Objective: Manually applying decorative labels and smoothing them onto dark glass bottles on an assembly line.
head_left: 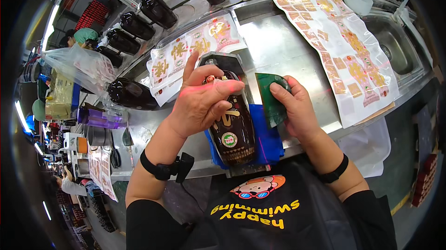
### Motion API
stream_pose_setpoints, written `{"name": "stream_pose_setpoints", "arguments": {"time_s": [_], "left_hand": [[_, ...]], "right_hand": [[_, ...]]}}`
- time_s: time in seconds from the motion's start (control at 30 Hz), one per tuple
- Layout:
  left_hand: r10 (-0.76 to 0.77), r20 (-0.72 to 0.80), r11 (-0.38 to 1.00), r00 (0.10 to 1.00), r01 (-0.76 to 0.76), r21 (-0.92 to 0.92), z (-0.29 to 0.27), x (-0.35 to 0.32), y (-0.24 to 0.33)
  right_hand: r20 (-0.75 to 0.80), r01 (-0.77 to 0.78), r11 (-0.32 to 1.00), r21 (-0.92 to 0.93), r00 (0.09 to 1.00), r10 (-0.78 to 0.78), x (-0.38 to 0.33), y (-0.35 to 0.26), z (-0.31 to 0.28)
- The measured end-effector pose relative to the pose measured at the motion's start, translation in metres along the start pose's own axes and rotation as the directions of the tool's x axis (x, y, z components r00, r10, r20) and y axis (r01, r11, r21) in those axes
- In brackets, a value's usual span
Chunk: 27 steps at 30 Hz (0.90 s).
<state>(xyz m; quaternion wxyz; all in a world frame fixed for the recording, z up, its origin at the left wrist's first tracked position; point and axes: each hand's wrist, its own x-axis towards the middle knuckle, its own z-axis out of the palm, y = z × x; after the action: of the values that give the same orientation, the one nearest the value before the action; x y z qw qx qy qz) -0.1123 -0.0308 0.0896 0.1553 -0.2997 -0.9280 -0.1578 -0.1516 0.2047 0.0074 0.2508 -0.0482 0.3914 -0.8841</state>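
Observation:
A dark brown glossy bottle (239,135) with gold lettering and a round green-white emblem lies in a metal holder, its base toward me on blue cloth (268,141). My left hand (200,97) is over the bottle's upper part, one finger raised and the others curled with the tips together. Whatever they pinch, if anything, is too small to make out, and the hand hides part of the bottle. To the right of the bottle, my right hand (297,108) grips a flat dark green scraper (272,99) between thumb and fingers.
Printed decal sheets (334,50) lie right on the steel bench, with more decal sheets (179,62) behind my left hand. Dark bottles (158,11) line the far side; another bottle (132,93) lies left. A sink (395,48) is at far right, near a white tub (357,0).

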Motion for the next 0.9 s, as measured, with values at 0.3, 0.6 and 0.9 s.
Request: {"name": "stream_pose_setpoints", "arguments": {"time_s": [0.3,0.6,0.9], "left_hand": [[0.064,-0.098,0.997,0.993,-0.059,0.055,-0.004,-0.019,0.028],[0.098,-0.092,0.991,0.991,-0.089,0.095,-0.001,-0.014,0.017],[0.096,-0.075,0.992,0.993,-0.09,0.09,0.002,-0.021,0.025]], "right_hand": [[-0.016,-0.03,0.999,-0.025,0.999,0.03,-0.003,-0.001,-0.003],[0.012,0.01,0.999,-0.042,1.0,-0.009,-0.005,-0.003,-0.004],[0.033,-0.006,0.998,-0.067,0.999,0.008,-0.007,-0.004,-0.003]]}}
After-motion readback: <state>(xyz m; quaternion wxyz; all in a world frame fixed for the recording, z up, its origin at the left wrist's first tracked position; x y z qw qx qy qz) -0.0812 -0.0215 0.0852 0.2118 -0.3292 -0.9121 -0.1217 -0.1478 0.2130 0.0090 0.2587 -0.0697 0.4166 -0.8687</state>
